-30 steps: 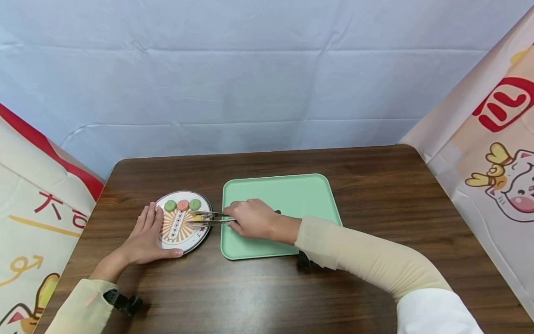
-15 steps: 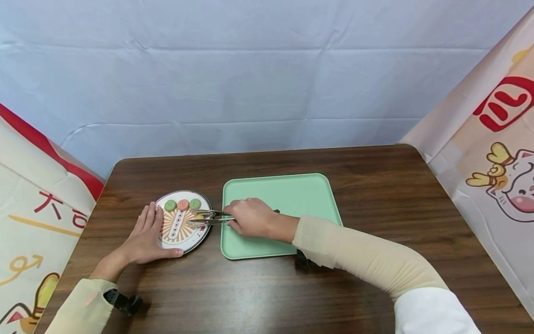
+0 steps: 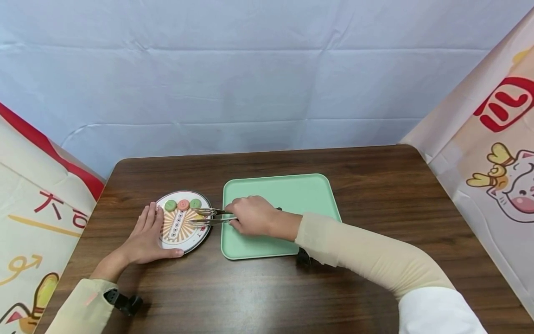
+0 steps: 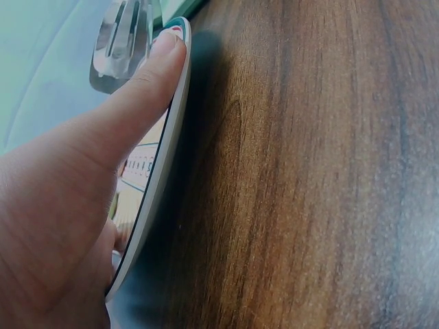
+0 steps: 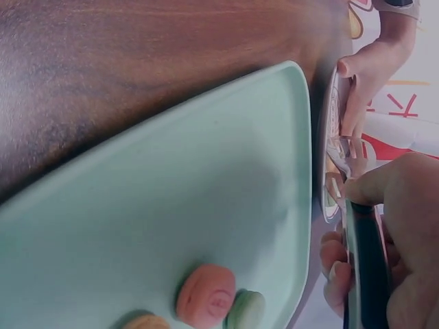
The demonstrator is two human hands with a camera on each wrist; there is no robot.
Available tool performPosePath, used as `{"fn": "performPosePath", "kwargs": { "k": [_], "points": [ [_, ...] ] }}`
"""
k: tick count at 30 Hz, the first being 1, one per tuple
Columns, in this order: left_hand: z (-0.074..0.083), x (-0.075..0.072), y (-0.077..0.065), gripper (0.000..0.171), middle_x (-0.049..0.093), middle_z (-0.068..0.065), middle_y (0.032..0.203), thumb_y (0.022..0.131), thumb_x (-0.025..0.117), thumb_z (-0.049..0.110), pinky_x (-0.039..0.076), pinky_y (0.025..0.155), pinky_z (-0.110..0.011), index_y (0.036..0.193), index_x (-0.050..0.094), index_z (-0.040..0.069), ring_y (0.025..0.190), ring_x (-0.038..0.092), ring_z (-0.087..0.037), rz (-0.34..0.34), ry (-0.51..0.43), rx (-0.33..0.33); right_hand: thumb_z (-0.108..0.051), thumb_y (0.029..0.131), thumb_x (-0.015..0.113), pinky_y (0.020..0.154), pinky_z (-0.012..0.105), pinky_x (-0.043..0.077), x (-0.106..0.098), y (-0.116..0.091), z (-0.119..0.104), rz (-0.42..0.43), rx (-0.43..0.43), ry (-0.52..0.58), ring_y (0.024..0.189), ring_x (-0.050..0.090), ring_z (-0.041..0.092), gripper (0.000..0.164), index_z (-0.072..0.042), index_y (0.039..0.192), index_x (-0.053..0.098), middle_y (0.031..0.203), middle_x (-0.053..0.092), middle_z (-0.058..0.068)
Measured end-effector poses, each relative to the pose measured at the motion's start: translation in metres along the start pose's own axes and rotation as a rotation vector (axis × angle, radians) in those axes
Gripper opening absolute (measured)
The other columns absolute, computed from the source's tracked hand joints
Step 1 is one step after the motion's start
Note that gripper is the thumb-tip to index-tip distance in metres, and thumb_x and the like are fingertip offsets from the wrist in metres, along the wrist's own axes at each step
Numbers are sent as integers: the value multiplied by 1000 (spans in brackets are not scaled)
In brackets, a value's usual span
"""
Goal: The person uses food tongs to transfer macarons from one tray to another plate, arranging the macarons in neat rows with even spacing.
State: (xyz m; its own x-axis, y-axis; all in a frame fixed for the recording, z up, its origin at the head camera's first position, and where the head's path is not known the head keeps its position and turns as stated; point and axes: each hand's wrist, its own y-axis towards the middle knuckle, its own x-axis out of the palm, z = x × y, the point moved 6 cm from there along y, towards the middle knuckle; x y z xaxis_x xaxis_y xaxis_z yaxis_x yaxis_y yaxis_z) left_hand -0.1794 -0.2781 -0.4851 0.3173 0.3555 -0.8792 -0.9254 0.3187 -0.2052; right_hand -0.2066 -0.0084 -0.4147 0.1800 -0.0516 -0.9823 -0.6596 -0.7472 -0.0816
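Observation:
On the left of the table, a round white plate (image 3: 189, 243) with a printed sunburst bears two green macarons (image 3: 170, 205) and a pink macaron (image 3: 183, 205) along its far edge. My left hand (image 3: 146, 239) rests on its rim, fingers straight and thumb spread along the near edge. In my right hand (image 3: 254, 217) I grip metal tongs (image 3: 212, 221) by their dark handle (image 5: 368, 271). The tong heads are apart over the plate's right side, and a yellow macaron (image 3: 199, 216) shows partly between them. My right hand is above a light green tray (image 3: 292, 190).
In the right wrist view the tray holds a pink macaron (image 5: 206, 296), a pale green macaron (image 5: 245, 312) and an orange piece (image 5: 145, 322) cut off by the frame. A brown wooden table (image 3: 375, 185) lies under everything, with a pale cloth backdrop (image 3: 267, 83) behind.
My right hand has shifted slightly away from me, and the far arm of the tongs has moved a little with it. The left hand and the plate stay where they were.

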Motion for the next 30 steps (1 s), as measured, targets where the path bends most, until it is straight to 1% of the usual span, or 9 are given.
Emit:
{"fn": "performPosePath", "kwargs": {
  "k": [4,9,18,23,30],
  "points": [
    [0,0,0,145,-17,-34,163,71,79,71,1,118,-67,155,1,-17,151,-17,-48,5,2,-2,-28,101,62,79,39,57,-3,-1,0,-2,4,-12,88,67,15,22,-13,113,72,100,69,-1],
    [1,0,-1,144,-17,-33,163,71,78,72,0,119,-66,155,1,-16,151,-16,-48,11,-8,5,-26,100,63,77,38,57,-3,-1,-1,6,-6,-8,86,67,14,18,-13,108,72,98,70,-2],
    [0,0,0,146,-18,-34,162,71,78,72,-1,118,-66,155,-2,-17,150,-18,-48,-2,2,3,-26,100,62,77,38,57,2,3,-6,25,-5,-20,89,69,15,20,-13,110,73,101,71,-2],
    [-1,0,0,146,-18,-34,162,71,78,73,0,118,-67,155,-1,-17,150,-17,-49,-1,5,1,-23,99,62,77,38,58,3,8,-10,27,-5,-26,93,70,16,23,-13,116,73,107,72,0],
    [-1,1,0,146,-19,-33,162,71,78,72,-2,119,-66,155,-2,-16,150,-19,-48,1,0,9,-26,100,62,80,37,58,5,15,-16,27,-3,-32,98,70,15,26,-13,120,72,110,72,0]
  ]
}}
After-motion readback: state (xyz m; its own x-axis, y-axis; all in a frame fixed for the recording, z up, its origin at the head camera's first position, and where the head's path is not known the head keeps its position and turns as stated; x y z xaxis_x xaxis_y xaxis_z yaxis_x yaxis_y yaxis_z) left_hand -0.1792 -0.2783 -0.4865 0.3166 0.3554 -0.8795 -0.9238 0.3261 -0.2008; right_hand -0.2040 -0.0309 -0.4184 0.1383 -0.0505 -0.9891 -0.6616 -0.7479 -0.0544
